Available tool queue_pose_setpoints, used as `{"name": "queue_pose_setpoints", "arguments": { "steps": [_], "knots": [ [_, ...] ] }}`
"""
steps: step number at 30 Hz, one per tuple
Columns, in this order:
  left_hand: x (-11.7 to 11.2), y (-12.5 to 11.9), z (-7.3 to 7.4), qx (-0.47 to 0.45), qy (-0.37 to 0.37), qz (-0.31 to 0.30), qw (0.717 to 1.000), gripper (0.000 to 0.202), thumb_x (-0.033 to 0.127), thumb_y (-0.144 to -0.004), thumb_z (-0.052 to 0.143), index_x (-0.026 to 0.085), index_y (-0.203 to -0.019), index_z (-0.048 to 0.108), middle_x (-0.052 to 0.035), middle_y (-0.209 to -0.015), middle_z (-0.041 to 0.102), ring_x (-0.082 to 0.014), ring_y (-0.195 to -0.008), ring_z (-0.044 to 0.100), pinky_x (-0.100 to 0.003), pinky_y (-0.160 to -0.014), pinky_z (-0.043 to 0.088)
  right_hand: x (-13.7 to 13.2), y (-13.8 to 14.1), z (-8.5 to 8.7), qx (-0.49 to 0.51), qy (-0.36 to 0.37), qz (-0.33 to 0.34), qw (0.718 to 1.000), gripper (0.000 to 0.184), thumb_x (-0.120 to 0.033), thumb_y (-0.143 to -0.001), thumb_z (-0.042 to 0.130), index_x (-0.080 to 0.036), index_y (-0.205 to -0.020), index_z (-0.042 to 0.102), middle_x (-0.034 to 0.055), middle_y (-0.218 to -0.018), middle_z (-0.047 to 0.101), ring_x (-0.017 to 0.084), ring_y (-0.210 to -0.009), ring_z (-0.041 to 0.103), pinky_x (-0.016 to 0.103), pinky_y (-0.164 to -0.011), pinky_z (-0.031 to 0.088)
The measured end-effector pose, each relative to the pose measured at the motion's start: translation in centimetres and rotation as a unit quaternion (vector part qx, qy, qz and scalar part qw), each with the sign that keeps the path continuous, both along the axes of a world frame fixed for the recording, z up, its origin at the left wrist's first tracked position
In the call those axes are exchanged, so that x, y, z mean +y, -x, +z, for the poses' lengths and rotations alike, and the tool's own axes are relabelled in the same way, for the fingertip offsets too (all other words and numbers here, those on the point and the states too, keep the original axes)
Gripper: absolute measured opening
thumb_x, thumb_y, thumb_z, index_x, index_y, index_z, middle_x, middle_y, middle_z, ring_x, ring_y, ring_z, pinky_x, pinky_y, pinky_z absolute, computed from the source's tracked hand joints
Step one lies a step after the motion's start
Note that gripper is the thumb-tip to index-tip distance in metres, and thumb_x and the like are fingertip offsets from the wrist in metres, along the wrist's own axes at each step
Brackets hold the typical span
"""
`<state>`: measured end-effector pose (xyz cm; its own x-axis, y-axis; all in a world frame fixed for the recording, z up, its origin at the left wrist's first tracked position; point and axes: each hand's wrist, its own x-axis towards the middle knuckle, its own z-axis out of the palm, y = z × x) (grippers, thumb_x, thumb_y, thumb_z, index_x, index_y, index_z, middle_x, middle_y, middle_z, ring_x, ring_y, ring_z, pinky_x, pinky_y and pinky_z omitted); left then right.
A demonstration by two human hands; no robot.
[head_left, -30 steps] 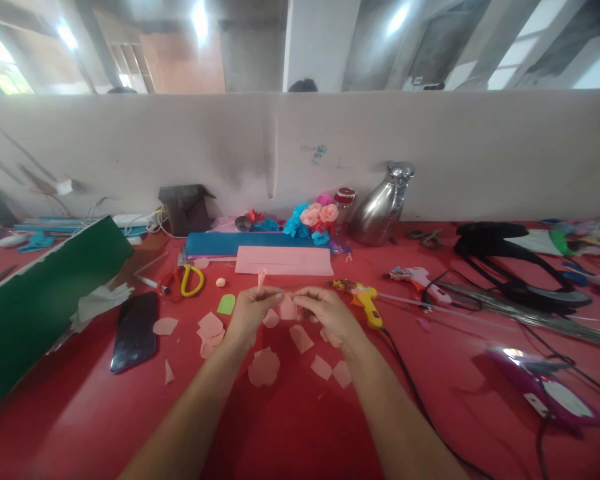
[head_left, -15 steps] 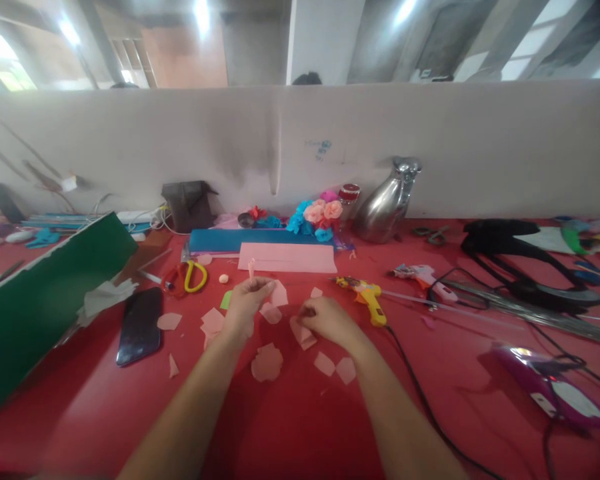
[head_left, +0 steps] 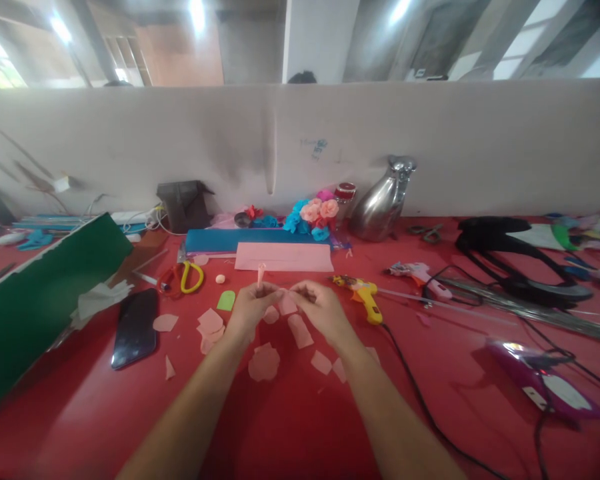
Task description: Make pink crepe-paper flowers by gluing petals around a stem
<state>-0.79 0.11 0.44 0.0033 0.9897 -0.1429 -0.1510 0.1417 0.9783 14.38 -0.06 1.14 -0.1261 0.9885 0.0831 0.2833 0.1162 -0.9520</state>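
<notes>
My left hand [head_left: 253, 305] is closed, with a small rolled pink paper piece [head_left: 261, 271] sticking up above its fingers. Between both hands hangs a pink paper petal [head_left: 287, 303], pinched at its upper edge. My right hand [head_left: 317, 308] is closed on the other side of that petal. Cut pink petals lie on the red table around the hands: a stack [head_left: 264, 362] in front, a longer piece [head_left: 300, 331] below the right hand and a pile [head_left: 211, 327] left of my wrist. A light green rounded template [head_left: 226, 301] rests beside my left hand.
Behind the hands lie a pink paper strip [head_left: 284, 257] and a blue paper roll [head_left: 220, 240]. A yellow glue gun [head_left: 365, 298] with a cord is on the right. Scissors [head_left: 193, 277], a phone [head_left: 136, 328] and a green board [head_left: 45, 300] are leftward. A metal jug [head_left: 385, 203] stands behind.
My right hand has left the longer petal on the table and come up to my left hand. Its fingers now pinch the petal there. The view has shifted slightly.
</notes>
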Motion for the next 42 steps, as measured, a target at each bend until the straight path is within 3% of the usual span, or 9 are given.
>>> {"name": "queue_pose_setpoints", "arguments": {
  "steps": [4,8,13,17,23,28,33,39,42],
  "knots": [
    [-0.1,-0.1,0.2,0.03,-0.006,-0.02,0.999,0.028,0.034,-0.06,0.074,0.014,-0.078,0.068,-0.0037,-0.069,0.063,-0.0101,-0.056,0.052,-0.021,-0.05,0.037,0.3,0.0,-0.6,-0.011,-0.012,-0.008,1.0,0.017,-0.034,-0.076,0.056,-0.017,-0.077,0.061,0.0027,-0.074,0.063,0.017,-0.07,0.057,0.028,-0.064,0.043],
    [0.2,0.7,0.5,0.056,-0.033,0.005,0.998,0.015,0.027,-0.062,0.07,0.013,-0.066,0.067,-0.0041,-0.066,0.062,-0.0112,-0.059,0.052,-0.022,-0.054,0.038,0.4,-0.1,-0.8,-0.058,-0.048,-0.015,0.997,0.018,-0.032,-0.08,0.05,-0.018,-0.076,0.061,0.002,-0.072,0.063,0.017,-0.068,0.057,0.027,-0.064,0.041],
    [1.3,2.6,0.5,-0.022,-0.04,0.112,0.993,0.021,0.03,-0.057,0.074,0.014,-0.066,0.063,0.0035,-0.055,0.052,-0.0032,-0.044,0.032,-0.021,-0.044,0.024,0.4,-0.9,-0.7,-0.209,-0.031,0.02,0.977,0.009,-0.028,-0.073,0.06,-0.021,-0.076,0.064,0.0035,-0.077,0.067,0.018,-0.073,0.059,0.027,-0.064,0.038],
    [1.9,3.4,0.0,-0.069,-0.02,0.123,0.99,0.031,0.036,-0.053,0.078,0.015,-0.069,0.062,0.006,-0.053,0.045,-0.0018,-0.041,0.025,-0.021,-0.041,0.017,0.1,-1.3,-0.6,-0.341,-0.001,0.08,0.937,0.005,-0.023,-0.067,0.066,-0.022,-0.072,0.065,0.0029,-0.075,0.066,0.018,-0.068,0.056,0.026,-0.056,0.032],
    [1.9,3.2,-0.1,-0.073,-0.009,0.112,0.991,0.038,0.038,-0.051,0.079,0.014,-0.077,0.066,0.0049,-0.057,0.05,-0.0011,-0.041,0.024,-0.021,-0.041,0.017,-0.4,1.5,-1.9,-0.355,-0.111,0.046,0.927,0.014,-0.029,-0.081,0.056,-0.02,-0.079,0.067,0.0078,-0.083,0.065,0.021,-0.079,0.055,0.029,-0.067,0.036],
    [1.8,3.0,-0.1,-0.072,-0.004,0.103,0.992,0.036,0.039,-0.052,0.078,0.014,-0.073,0.064,0.0047,-0.056,0.05,-0.0015,-0.042,0.026,-0.02,-0.041,0.018,-0.3,3.1,-2.8,-0.355,-0.133,0.03,0.925,0.016,-0.012,-0.079,0.053,-0.018,-0.078,0.068,0.0089,-0.085,0.065,0.023,-0.087,0.053,0.031,-0.076,0.036],
    [1.4,2.6,-0.2,-0.036,0.01,0.054,0.998,0.032,0.038,-0.056,0.076,0.014,-0.073,0.066,0.0033,-0.057,0.051,-0.0024,-0.043,0.028,-0.02,-0.042,0.019,0.7,0.0,-1.4,-0.339,-0.106,-0.012,0.935,0.016,-0.011,-0.074,0.055,-0.02,-0.072,0.068,0.0056,-0.083,0.069,0.02,-0.081,0.057,0.03,-0.074,0.037],
    [0.5,1.4,0.1,0.017,0.023,-0.019,0.999,0.021,0.032,-0.058,0.075,0.015,-0.067,0.068,0.0004,-0.06,0.058,-0.0053,-0.047,0.038,-0.022,-0.049,0.028,0.3,-4.6,1.1,-0.344,0.061,0.072,0.934,0.016,-0.026,-0.071,0.063,-0.023,-0.055,0.067,0.0022,-0.057,0.066,0.018,-0.056,0.057,0.028,-0.053,0.033],
    [0.2,0.9,0.3,0.02,0.028,-0.02,0.999,0.017,0.029,-0.058,0.075,0.016,-0.065,0.067,0.0006,-0.059,0.058,-0.0066,-0.049,0.042,-0.023,-0.052,0.031,0.1,-4.6,1.8,-0.306,0.016,0.025,0.951,0.018,-0.033,-0.074,0.061,-0.023,-0.06,0.068,0.0027,-0.061,0.067,0.018,-0.061,0.058,0.028,-0.057,0.035]
  ]
}}
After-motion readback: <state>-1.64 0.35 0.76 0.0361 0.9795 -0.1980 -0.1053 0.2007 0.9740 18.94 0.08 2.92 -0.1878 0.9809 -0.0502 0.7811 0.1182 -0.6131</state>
